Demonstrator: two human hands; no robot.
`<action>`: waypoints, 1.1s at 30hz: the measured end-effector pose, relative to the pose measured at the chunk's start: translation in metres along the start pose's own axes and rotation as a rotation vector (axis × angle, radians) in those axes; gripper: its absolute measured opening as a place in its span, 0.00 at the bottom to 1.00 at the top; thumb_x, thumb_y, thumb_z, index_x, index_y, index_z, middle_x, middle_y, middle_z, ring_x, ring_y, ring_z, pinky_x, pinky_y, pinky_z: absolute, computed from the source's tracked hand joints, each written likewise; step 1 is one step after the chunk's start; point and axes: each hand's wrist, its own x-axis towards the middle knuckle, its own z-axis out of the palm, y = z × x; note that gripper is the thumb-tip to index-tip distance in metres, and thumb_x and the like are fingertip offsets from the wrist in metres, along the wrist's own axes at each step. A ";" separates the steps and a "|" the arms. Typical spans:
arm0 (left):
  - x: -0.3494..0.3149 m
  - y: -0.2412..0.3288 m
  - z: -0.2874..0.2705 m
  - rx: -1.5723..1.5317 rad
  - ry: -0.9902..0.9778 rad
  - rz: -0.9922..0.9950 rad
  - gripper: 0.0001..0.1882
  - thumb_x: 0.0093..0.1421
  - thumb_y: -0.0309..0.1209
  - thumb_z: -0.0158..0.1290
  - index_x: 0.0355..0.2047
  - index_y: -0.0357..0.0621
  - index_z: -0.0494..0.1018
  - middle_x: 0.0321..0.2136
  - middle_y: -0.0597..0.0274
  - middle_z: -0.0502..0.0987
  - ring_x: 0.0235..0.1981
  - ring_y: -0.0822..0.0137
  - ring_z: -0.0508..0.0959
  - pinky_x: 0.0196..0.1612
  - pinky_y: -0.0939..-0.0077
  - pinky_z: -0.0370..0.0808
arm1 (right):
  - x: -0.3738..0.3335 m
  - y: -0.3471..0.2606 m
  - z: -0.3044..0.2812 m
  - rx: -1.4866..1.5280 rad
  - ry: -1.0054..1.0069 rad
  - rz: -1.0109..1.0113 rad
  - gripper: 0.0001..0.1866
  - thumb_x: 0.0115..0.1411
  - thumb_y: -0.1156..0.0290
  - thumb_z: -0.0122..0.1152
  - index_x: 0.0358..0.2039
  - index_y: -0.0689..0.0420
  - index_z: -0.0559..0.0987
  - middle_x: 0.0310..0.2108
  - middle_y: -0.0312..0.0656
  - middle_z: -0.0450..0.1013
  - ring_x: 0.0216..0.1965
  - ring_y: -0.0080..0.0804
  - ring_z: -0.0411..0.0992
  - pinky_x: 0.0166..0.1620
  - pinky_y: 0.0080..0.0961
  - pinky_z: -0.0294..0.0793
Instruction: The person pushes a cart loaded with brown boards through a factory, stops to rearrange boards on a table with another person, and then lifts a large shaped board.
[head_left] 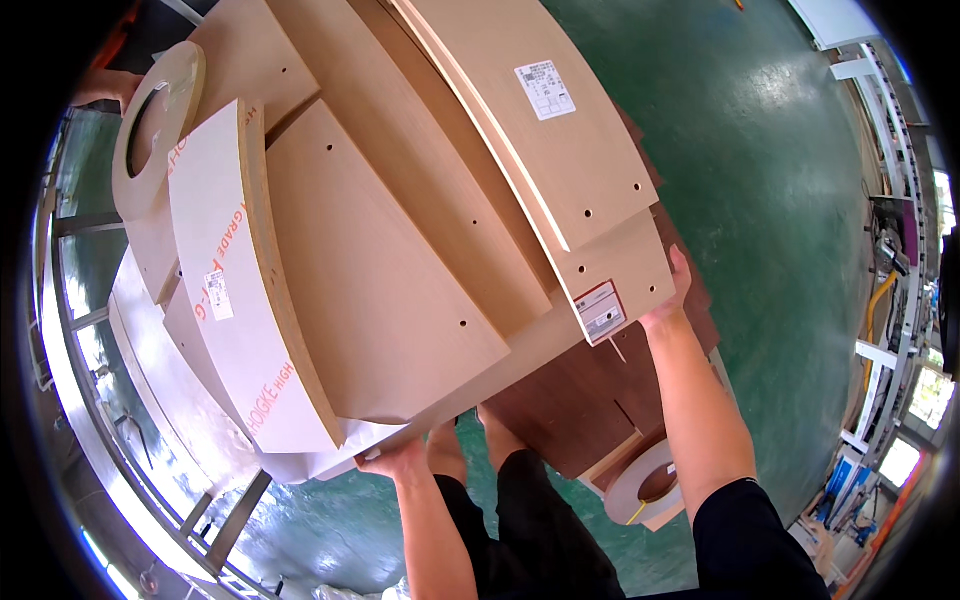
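Several light-brown wooden panels lie stacked and overlapping on a large pale board (470, 378). My left hand (395, 458) grips that board's near edge from below, its fingers partly hidden underneath. At the stack's near right corner, my right hand (668, 295) holds the edge of a drilled wooden panel (625, 262) with a red-bordered label. A longer curved panel (560, 150) with a white label overlaps it. On the left rests a curved white-faced panel (225, 290) with orange print, beside a flat wedge-shaped panel (370, 240). A wooden ring (185, 110) lies at the far left.
Another person's hand (108, 88) is at the ring's far side. Dark brown panels (590, 400) lie lower down, near my legs, with a grey ring (645, 485) by their near edge. A metal roller frame (75, 330) runs along the left; equipment lines the right wall.
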 end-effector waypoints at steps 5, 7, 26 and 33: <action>0.003 0.000 -0.002 -0.001 0.012 0.018 0.32 0.41 0.51 0.43 0.47 0.52 0.64 0.49 0.64 0.65 0.53 0.58 0.60 0.55 0.55 0.55 | 0.003 0.003 0.006 -0.043 0.023 -0.022 0.33 0.56 0.48 0.28 0.50 0.61 0.64 0.48 0.46 0.63 0.50 0.39 0.60 0.51 0.34 0.59; 0.004 -0.001 0.001 0.010 -0.028 0.011 0.32 0.42 0.51 0.43 0.47 0.52 0.64 0.48 0.64 0.65 0.52 0.58 0.61 0.55 0.56 0.56 | 0.004 0.002 0.012 -0.079 0.039 -0.052 0.33 0.56 0.48 0.27 0.50 0.61 0.64 0.49 0.46 0.63 0.50 0.39 0.60 0.51 0.34 0.59; 0.010 0.164 -0.142 0.421 0.052 -0.244 0.22 0.53 0.46 0.39 0.42 0.44 0.63 0.43 0.55 0.65 0.47 0.55 0.62 0.49 0.59 0.59 | -0.017 0.028 -0.003 -0.036 -0.087 -0.170 0.25 0.59 0.55 0.34 0.49 0.58 0.65 0.46 0.42 0.65 0.47 0.38 0.64 0.49 0.35 0.64; 0.080 0.331 -0.061 1.072 0.350 0.142 0.27 0.57 0.53 0.36 0.43 0.42 0.64 0.35 0.59 0.70 0.37 0.63 0.70 0.41 0.70 0.66 | -0.023 0.044 0.011 -0.145 -0.069 -0.175 0.23 0.57 0.55 0.40 0.48 0.55 0.66 0.44 0.38 0.66 0.44 0.37 0.67 0.44 0.35 0.70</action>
